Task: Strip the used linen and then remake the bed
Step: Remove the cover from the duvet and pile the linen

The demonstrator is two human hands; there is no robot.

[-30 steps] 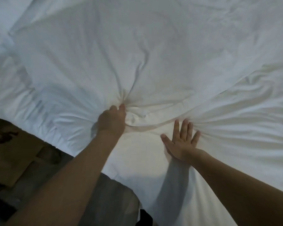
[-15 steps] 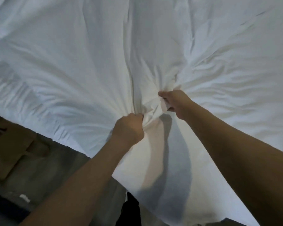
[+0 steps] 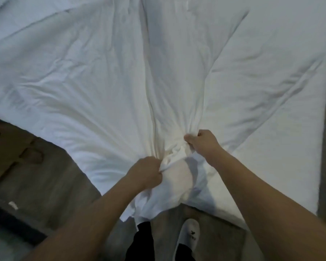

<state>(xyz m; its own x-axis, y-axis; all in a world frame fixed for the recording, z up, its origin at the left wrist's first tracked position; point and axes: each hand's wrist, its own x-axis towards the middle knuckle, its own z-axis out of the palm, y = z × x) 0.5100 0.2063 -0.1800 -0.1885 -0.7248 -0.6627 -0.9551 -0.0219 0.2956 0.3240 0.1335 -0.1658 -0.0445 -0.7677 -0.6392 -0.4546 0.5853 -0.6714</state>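
A: What is seen nearest?
B: A white-socked foot (image 3: 189, 233) is planted on the grey floor (image 3: 45, 185), below a hanging sheet corner.
A: And the grip?
B: The white sheet (image 3: 105, 76) is clenched by the left hand (image 3: 146, 173); a bunched fold just beyond is pinched by the right hand (image 3: 202, 143).
A: Farther off?
B: The sheet is spread in creases over the bed; bare mattress (image 3: 282, 129) is exposed at right.

No text can be read; a small dark mark on the white sock (image 3: 189, 234) is illegible.
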